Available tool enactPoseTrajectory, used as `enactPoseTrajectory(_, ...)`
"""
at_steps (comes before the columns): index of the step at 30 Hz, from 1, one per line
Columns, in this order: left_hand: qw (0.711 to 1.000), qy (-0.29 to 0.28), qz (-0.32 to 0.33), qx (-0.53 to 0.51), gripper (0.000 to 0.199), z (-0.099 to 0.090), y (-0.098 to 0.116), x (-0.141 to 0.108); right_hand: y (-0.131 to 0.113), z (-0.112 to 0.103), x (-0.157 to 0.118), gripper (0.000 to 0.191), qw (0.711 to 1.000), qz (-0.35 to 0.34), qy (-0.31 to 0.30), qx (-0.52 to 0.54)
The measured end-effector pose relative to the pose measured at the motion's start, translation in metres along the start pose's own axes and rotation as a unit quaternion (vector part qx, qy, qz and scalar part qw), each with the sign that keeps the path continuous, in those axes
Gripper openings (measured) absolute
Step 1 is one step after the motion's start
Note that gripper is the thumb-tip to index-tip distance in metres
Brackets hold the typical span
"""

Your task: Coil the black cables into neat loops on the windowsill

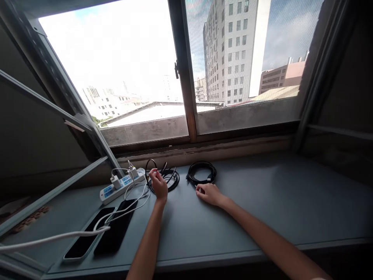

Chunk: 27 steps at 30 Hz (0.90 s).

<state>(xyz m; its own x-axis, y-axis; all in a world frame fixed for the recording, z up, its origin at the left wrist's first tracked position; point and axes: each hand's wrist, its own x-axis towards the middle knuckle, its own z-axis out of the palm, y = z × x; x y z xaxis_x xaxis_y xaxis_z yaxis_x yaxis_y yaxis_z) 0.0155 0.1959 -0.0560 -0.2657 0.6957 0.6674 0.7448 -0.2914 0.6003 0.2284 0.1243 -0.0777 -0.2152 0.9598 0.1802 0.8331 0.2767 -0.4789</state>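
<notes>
My left hand (159, 183) is at the near left side of a looser black cable bundle (174, 179), its fingers curled against a raised loop of black cable. My right hand (208, 193) rests on the grey-blue table (189, 237) with bent fingers, just in front of a neatly coiled black cable (201, 163). A pale connector (209, 179) shows on that coil's right side. The right fingertips are near the coil's lower edge, and whatever they pinch is too small to make out.
Left of my left hand lies a white power strip (109, 194) with white chargers and cables. Two dark phones, one in a light case (76, 256) and one black (112, 237), lie nearer the front. Metal shelf bars slant across the left. A window stands behind the table.
</notes>
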Motion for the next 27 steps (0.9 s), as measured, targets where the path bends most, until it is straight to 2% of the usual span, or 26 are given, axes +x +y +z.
enactPoseTrajectory(3,0.999,0.026,-0.016,0.016,0.036,-0.003,0.010,-0.001,0.002,0.002,0.001,0.024,1.000,0.000,-0.002,0.002)
enactPoseTrajectory(6,0.999,-0.015,-0.001,0.038,0.040,-0.003,0.020,-0.002,0.002,0.003,0.001,0.024,1.000,-0.001,0.001,0.005)
enactPoseTrajectory(11,0.978,-0.181,0.029,0.096,0.050,-0.001,0.030,-0.012,0.002,0.004,0.000,0.025,1.000,-0.004,0.010,0.007)
enactPoseTrajectory(15,0.931,-0.324,0.057,0.159,0.047,-0.002,0.028,-0.025,0.003,0.006,0.001,0.024,1.000,-0.005,0.001,0.011)
enactPoseTrajectory(18,0.898,-0.386,0.079,0.195,0.036,-0.001,0.025,-0.032,0.003,0.006,0.001,0.023,1.000,-0.002,0.001,0.016)
enactPoseTrajectory(22,0.891,-0.391,0.074,0.216,0.027,0.003,0.023,-0.029,0.001,0.002,-0.003,0.022,1.000,0.002,-0.001,0.022)
enactPoseTrajectory(25,0.910,-0.359,0.044,0.202,0.028,0.008,0.023,-0.021,0.000,0.000,-0.006,0.021,1.000,-0.001,-0.004,0.024)
enactPoseTrajectory(27,0.931,-0.318,0.016,0.176,0.029,0.009,0.027,-0.013,0.000,-0.001,-0.007,0.020,1.000,-0.003,-0.008,0.025)
